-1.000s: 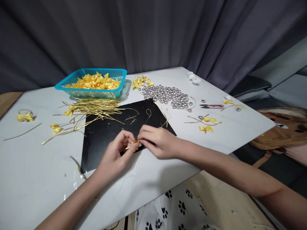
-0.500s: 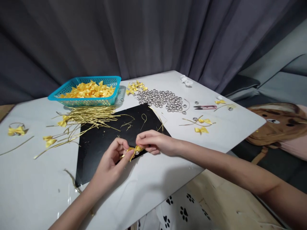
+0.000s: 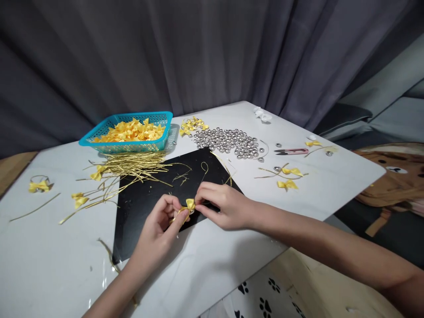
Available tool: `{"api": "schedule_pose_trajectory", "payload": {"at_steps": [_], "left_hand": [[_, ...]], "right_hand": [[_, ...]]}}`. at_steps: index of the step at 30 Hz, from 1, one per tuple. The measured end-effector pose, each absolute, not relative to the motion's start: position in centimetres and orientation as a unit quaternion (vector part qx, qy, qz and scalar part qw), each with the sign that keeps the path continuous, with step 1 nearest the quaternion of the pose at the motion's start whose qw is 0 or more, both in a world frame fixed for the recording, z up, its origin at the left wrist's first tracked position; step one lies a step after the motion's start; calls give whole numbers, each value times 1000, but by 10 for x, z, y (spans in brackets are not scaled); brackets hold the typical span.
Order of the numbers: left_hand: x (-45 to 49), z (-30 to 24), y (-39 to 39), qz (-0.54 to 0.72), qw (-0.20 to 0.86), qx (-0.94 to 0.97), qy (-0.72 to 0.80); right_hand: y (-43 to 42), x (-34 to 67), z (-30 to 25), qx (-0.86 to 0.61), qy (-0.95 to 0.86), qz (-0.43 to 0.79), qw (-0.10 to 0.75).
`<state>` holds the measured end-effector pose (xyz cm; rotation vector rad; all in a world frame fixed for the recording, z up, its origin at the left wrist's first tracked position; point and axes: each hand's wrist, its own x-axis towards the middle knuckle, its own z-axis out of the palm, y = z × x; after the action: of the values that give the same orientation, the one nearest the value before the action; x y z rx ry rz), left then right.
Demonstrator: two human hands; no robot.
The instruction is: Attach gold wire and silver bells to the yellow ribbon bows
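Note:
Both hands meet over the near edge of a black mat (image 3: pixel 149 194) on the white table (image 3: pixel 49 256). My left hand (image 3: pixel 159 225) pinches a small yellow ribbon bow (image 3: pixel 190 204) with a gold twist tie and a silver bell under it. My right hand (image 3: pixel 220 204) pinches the same bow from the right with thumb and forefinger. Both hands are closed on it.
A teal basket (image 3: pixel 129 132) of yellow bows stands at the back left, with a heap of gold twist ties (image 3: pixel 132 163) before it. Silver bells (image 3: pixel 228 141) lie at the back centre. Pink snips (image 3: pixel 291 151) and finished bows (image 3: pixel 288 176) lie to the right, more bows (image 3: pixel 38 186) far left.
The yellow bow now shows clearly between the fingertips, where a second ago mainly the gold tie showed. The hands stay together; the camera view has shifted slightly.

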<state>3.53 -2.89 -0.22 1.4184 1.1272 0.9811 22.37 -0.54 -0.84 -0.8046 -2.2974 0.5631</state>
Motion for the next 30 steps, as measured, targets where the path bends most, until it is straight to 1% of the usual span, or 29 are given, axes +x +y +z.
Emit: {"api": "schedule_pose_trajectory", "payload": {"at_steps": [3, 6, 9, 12, 14, 18, 20, 22, 26, 28, 30], "left_hand": [[36, -1, -28, 420, 512, 583, 470], [37, -1, -28, 423, 515, 580, 468], [37, -2, -29, 420, 513, 583, 470], [37, 0, -29, 421, 505, 588, 471], [37, 0, -28, 422, 501, 590, 472], [35, -1, -28, 419, 492, 598, 475], [34, -2, -28, 419, 489, 599, 476], [34, -3, -27, 421, 491, 596, 476], [35, -2, -28, 429, 506, 587, 464], [35, 0, -28, 428, 512, 584, 462], [34, 0, -29, 421, 519, 583, 462]], "right_hand": [[-7, 224, -8, -302, -870, 166, 353], [-8, 224, -9, -293, -881, 125, 350], [-7, 224, -11, -299, -881, 128, 343], [-7, 221, -10, -316, -859, 190, 356], [-7, 219, -7, -345, -825, 262, 363], [-6, 216, 0, -392, -748, 417, 336], [-5, 216, 1, -397, -737, 442, 322], [-5, 218, 1, -397, -752, 409, 330], [-7, 222, -6, -343, -814, 245, 400], [-8, 222, -9, -302, -845, 177, 405], [-9, 222, -11, -281, -867, 125, 392]]}}
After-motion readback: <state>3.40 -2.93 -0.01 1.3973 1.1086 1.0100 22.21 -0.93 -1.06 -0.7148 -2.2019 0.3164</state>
